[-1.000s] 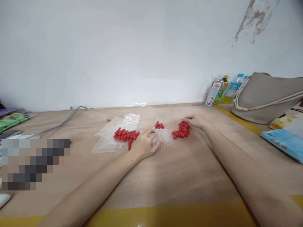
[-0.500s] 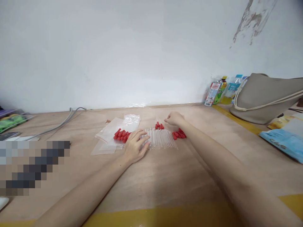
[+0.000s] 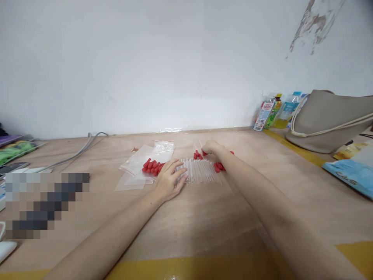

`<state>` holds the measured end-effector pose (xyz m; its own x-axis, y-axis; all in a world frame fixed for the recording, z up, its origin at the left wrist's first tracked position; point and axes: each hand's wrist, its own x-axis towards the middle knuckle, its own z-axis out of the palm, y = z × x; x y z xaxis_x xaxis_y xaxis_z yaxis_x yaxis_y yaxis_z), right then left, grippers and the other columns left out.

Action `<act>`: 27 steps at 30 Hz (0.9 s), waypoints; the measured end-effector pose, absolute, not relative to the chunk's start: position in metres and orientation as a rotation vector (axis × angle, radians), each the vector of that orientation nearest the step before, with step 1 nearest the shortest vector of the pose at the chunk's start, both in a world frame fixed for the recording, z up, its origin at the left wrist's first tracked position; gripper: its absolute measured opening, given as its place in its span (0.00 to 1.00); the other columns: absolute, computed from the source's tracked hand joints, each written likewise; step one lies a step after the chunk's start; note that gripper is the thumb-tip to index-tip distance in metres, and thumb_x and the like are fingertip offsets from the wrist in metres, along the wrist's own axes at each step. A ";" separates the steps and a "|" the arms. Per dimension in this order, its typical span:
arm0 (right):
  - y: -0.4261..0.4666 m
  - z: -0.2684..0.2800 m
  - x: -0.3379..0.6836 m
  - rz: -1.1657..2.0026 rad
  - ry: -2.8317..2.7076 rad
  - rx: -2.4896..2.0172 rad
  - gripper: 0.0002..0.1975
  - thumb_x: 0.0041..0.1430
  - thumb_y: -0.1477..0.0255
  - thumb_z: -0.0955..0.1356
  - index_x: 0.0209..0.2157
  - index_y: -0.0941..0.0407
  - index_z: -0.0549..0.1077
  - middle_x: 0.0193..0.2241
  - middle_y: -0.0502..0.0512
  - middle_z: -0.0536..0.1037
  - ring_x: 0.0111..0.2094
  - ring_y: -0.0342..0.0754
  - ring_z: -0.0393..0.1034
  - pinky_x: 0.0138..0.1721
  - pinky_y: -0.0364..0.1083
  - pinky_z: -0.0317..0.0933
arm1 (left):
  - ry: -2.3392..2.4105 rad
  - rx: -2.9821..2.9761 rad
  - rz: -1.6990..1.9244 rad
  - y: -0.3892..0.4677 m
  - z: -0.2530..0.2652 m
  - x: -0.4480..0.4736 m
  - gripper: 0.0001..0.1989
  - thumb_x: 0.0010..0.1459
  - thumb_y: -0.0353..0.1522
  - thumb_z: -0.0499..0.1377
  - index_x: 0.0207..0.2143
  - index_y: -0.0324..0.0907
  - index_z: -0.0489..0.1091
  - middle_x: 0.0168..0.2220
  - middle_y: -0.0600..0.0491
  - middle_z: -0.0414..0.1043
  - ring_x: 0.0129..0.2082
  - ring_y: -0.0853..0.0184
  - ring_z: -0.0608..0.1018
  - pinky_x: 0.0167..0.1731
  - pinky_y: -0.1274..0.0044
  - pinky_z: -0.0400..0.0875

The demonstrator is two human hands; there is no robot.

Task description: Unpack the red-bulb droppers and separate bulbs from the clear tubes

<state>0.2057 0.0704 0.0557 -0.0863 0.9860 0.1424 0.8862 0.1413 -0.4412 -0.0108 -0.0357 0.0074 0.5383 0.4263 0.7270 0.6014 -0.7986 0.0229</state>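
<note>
My left hand (image 3: 171, 179) lies with fingers spread over the left end of a row of thin clear tubes (image 3: 198, 171). Beside it, a pile of red rubber bulbs (image 3: 151, 167) rests at the edge of clear plastic bags (image 3: 136, 155). Beyond the row, several droppers (image 3: 197, 154), clear tubes with red bulbs, lie pointing away from me. My right hand (image 3: 214, 147) is closed at their right side, its fingertips on a dropper whose red bulb (image 3: 204, 153) peeks out below them. More red bulbs (image 3: 218, 167) lie under my right forearm, which partly hides them.
Drink bottles (image 3: 276, 111) and a grey bag (image 3: 329, 120) stand at the back right, with a blue packet (image 3: 348, 175) in front. At the left are a grey cable (image 3: 78, 151) and a phone (image 3: 13, 168). A wall (image 3: 145, 70) closes off the table's far side.
My right hand has moved slightly down toward the group of droppers, and a red bulb now shows at its fingertips. My left hand stays on the tubes. The view has shifted slightly.
</note>
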 end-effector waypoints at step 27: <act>-0.049 -0.007 0.210 -0.420 -2.154 -0.718 0.13 0.58 0.70 0.63 0.45 0.55 0.70 0.40 0.55 0.76 0.44 0.46 0.68 0.50 0.50 0.60 | -0.626 -2.516 -0.835 -0.041 0.016 0.009 0.10 0.58 0.28 0.50 0.38 0.43 0.70 0.45 0.51 0.72 0.53 0.60 0.66 0.54 0.60 0.55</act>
<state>0.2097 -0.0493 -0.0068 -0.5115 0.3511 0.7843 0.6198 0.7829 0.0537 0.0094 -0.0414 0.0163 0.7191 0.2820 0.6351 0.5305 -0.8131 -0.2397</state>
